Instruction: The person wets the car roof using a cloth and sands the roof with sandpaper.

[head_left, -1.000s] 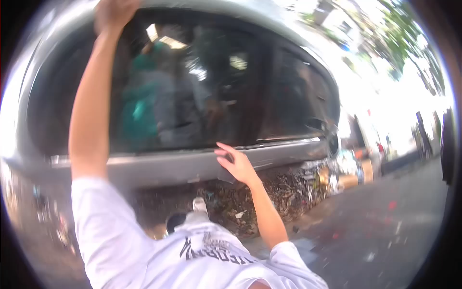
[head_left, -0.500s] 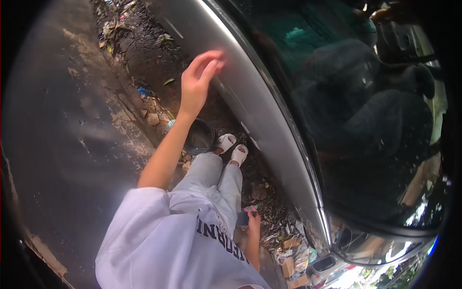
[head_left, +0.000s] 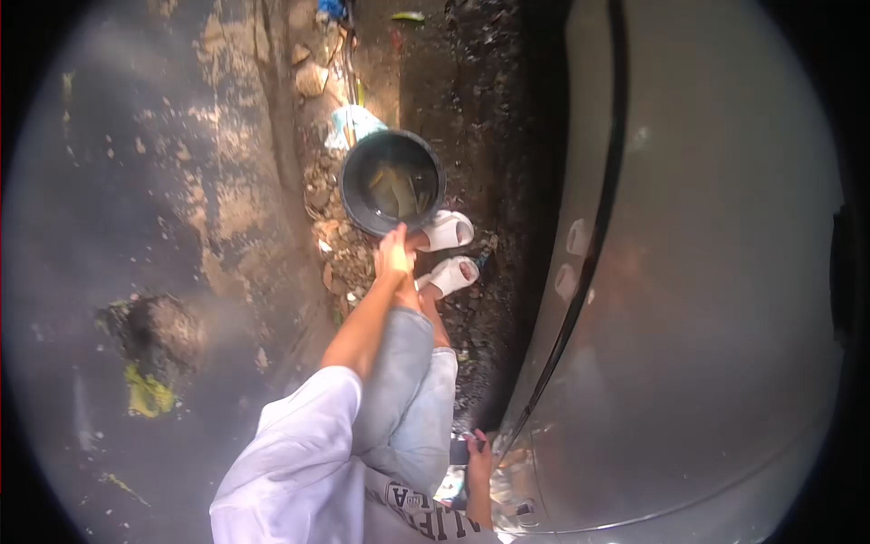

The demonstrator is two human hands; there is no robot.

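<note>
My left hand (head_left: 394, 257) reaches down with its fingers stretched toward the near rim of a round black bucket (head_left: 346, 195). In this view the fingertips overlap that rim; contact cannot be made out. Water stands in the bucket, with a yellowish-brown shape showing in it, either something submerged or a reflection. Low on the right, my right hand (head_left: 478, 446) is closed around a dark, flat, rectangular object (head_left: 459, 451), partly covered by the fingers.
A silvery-grey car panel (head_left: 698, 272) with a black trim line rises at right. A dark, stained wall (head_left: 118, 208) stands at left. My feet in white slides (head_left: 450, 231) are beside the bucket on wet ground with stones, litter and a light-blue plastic scrap (head_left: 358, 122).
My left hand has dropped from beside the car panel to the bucket's near rim. The view has tilted down and turned; the car window is out of sight. My right hand still holds the dark object.
</note>
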